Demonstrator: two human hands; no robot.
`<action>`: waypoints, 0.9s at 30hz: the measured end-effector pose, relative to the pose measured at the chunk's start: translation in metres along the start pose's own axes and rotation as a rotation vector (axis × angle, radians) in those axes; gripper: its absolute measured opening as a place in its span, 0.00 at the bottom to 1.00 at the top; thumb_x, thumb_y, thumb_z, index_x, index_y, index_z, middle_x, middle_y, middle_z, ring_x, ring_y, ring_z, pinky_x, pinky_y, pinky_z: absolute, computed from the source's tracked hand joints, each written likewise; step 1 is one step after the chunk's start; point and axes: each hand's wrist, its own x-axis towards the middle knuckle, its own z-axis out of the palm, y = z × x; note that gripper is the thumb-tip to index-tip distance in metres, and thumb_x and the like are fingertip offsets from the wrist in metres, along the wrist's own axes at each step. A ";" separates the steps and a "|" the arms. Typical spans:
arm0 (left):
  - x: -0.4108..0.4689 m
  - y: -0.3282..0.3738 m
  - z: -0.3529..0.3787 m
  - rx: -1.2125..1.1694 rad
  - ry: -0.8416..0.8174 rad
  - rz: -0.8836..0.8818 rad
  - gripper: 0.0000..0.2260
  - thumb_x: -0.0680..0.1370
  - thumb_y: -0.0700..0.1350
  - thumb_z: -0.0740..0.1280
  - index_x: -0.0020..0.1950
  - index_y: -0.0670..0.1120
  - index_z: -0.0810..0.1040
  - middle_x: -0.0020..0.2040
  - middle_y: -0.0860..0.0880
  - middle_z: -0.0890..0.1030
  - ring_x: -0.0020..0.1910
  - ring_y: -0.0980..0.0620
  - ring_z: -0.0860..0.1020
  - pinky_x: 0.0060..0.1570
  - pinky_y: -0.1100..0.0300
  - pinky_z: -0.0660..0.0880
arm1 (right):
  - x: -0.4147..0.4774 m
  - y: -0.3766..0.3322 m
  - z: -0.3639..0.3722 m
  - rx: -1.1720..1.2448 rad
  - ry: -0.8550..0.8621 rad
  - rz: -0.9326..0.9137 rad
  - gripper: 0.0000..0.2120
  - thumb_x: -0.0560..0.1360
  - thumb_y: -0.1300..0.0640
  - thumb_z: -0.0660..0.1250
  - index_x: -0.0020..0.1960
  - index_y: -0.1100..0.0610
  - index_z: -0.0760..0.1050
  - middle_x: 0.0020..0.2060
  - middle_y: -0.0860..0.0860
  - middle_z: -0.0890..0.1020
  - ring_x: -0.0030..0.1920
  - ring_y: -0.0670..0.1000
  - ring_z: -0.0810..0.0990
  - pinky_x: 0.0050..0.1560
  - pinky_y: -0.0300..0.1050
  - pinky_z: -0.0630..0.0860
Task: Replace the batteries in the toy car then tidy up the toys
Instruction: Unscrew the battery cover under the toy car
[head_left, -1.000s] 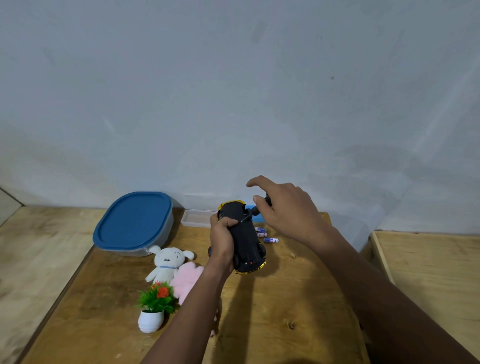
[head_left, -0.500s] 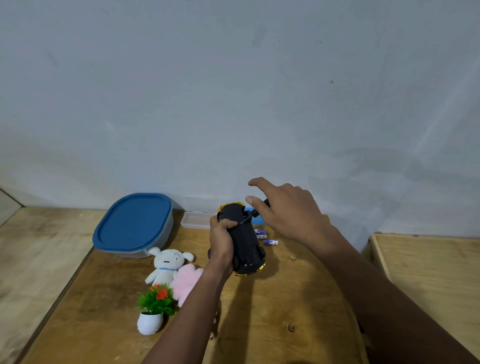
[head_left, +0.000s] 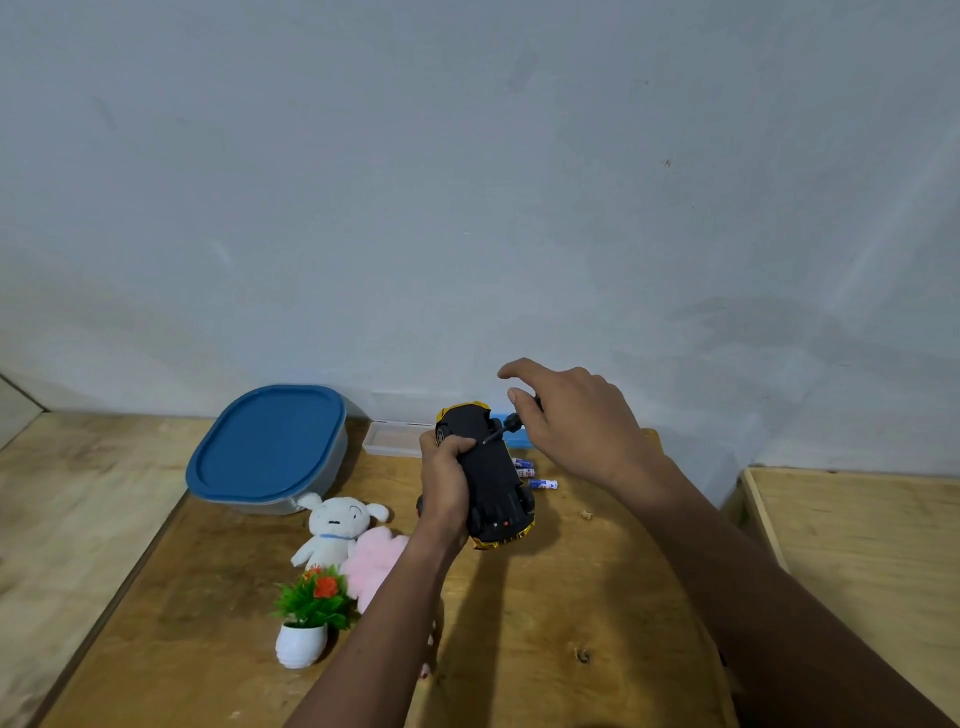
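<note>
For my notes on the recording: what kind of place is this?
Likely a simple home room or makeshift work corner: a bare wall, a plywood table, a white plush toy and a blue-lidded container.

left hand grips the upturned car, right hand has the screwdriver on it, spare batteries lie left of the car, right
No. The head view shows the batteries lying right of the car, not left. The rest holds.

Brown plywood surface (head_left: 545, 613): matt, knotted. Black-and-yellow plastic toy car (head_left: 493, 483): matt underside. White plush puppy (head_left: 335, 525): fuzzy cloth. Blue plastic lid (head_left: 265, 441): smooth.
</note>
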 end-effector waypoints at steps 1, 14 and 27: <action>0.001 -0.001 0.000 0.009 0.012 0.000 0.07 0.79 0.37 0.60 0.56 0.43 0.67 0.44 0.41 0.76 0.31 0.48 0.80 0.26 0.58 0.76 | 0.000 -0.001 0.000 0.008 0.001 -0.005 0.15 0.82 0.49 0.55 0.68 0.41 0.69 0.37 0.47 0.83 0.43 0.54 0.79 0.45 0.51 0.77; 0.003 -0.003 -0.001 -0.002 0.033 0.013 0.08 0.77 0.36 0.58 0.55 0.43 0.67 0.46 0.40 0.74 0.35 0.44 0.77 0.25 0.57 0.76 | 0.000 -0.004 -0.001 -0.004 0.008 -0.061 0.17 0.82 0.41 0.55 0.70 0.41 0.66 0.43 0.45 0.83 0.47 0.54 0.80 0.46 0.50 0.76; 0.003 -0.003 -0.001 -0.048 -0.016 0.006 0.09 0.76 0.34 0.57 0.54 0.44 0.67 0.45 0.41 0.75 0.34 0.45 0.78 0.28 0.54 0.78 | -0.003 -0.011 -0.006 0.142 -0.030 -0.067 0.26 0.74 0.51 0.63 0.70 0.37 0.63 0.46 0.41 0.78 0.48 0.50 0.78 0.48 0.49 0.76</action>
